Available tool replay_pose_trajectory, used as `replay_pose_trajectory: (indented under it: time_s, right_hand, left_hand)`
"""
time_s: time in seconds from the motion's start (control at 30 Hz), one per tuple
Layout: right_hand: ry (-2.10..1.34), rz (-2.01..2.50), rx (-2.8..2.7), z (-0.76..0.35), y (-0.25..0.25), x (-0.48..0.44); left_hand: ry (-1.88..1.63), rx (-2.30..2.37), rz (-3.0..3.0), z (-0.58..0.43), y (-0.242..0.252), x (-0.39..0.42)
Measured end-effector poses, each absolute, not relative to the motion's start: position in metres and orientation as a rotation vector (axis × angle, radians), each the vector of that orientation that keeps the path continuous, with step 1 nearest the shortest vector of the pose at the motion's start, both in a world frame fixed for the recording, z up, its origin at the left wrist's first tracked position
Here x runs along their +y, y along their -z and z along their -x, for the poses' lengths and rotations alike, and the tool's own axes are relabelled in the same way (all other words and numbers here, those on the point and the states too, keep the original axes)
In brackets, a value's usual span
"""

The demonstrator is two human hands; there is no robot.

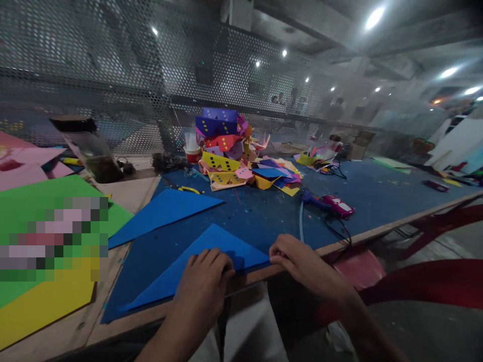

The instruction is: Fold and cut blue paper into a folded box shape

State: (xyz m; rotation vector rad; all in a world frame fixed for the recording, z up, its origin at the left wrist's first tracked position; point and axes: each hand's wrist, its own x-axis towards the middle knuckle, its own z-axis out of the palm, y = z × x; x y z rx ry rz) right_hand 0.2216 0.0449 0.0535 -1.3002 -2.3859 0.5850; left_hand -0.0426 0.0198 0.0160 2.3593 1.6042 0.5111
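A dim workshop with a perforated metal screen behind a long table, whose blue-covered top fills the middle of the view. At nine o'clock from the hands lies a large green sheet, with a yellow sheet overlapping its near edge at about eight o'clock. Red chairs stand off the table at three o'clock. At twelve o'clock, well apart from the hands, sits a pile of coloured paper cut-outs. A second blue sheet lies at eleven o'clock.

The blue paper triangle lies flat at the table's near edge, its tip pointing to three o'clock. The left hand rests palm down on its lower edge, fingers bent and pressed to the paper, gripping nothing. The right hand is at the tip, fingertips drawn narrow and pinching the point of the paper.

A pink and purple glue gun lies at one o'clock with its cable trailing toward the table edge. Yellow-handled scissors lie near the pile.
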Motion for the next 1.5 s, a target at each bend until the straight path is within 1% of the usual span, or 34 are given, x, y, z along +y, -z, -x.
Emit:
replay_pose_trajectory:
  time_s: [0.27, 0.4, 0.6, 0.8, 1.07, 1.23, 1.5]
  right_hand:
    - [-0.597, 1.356, -2.334, -0.217, -0.05, 0.046]
    - [-0.601, 1.357, -2.343, -0.218, -0.05, 0.046]
    - [-0.71, 1.41, -2.278, -0.218, -0.055, 0.045]
    - [-0.69, 1.421, -2.29, -0.216, -0.056, 0.046]
    - [-0.482, 1.267, -2.37, -0.2, -0.054, 0.036]
    - [-0.55, 1.136, -2.386, -0.175, -0.046, 0.036]
    - [-0.615, 1.178, -2.347, -0.171, -0.041, 0.039]
  left_hand:
    - [-0.566, 1.568, -2.381, 0.044, -0.013, 0.02]
    - [-0.545, 1.581, -2.348, 0.043, -0.016, 0.019]
    - [-0.529, 1.589, -2.299, 0.04, -0.022, 0.019]
    - [-0.508, 1.593, -2.292, 0.04, -0.023, 0.019]
    - [-0.408, 1.589, -2.289, 0.04, -0.031, 0.022]
    - [-0.377, 1.603, -2.287, 0.042, -0.029, 0.025]
    - [-0.355, 1.554, -2.244, 0.051, -0.032, 0.02]
